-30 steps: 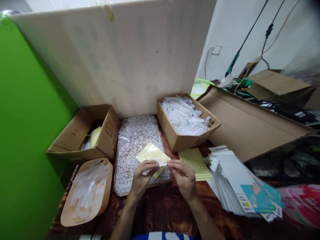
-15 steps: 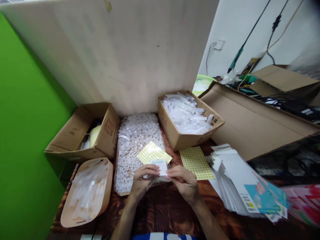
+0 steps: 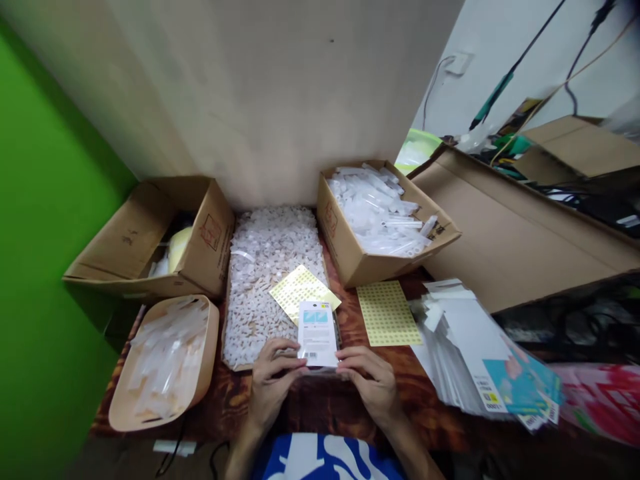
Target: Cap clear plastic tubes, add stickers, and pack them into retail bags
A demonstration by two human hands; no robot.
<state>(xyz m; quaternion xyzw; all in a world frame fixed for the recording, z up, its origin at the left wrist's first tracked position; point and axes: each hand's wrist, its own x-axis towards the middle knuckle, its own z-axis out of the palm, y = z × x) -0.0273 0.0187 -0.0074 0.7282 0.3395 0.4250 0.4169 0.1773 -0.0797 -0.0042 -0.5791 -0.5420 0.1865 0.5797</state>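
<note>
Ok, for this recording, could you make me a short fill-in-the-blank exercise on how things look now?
1. The printed card held by the left hand and the right hand is mostly ____.
2. The dotted sheets are ____.
3. The tub stands to the ____ of both hands.
4. The stack of cards lies to the ____ of both hands.

Missing words: white; yellow; left; right.

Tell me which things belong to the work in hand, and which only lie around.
Likely used:
white card, held in left hand and right hand
yellow dotted sheets
stacked printed cards

Apparently lying about:
reddish bundle
far-right cardboard box
</note>
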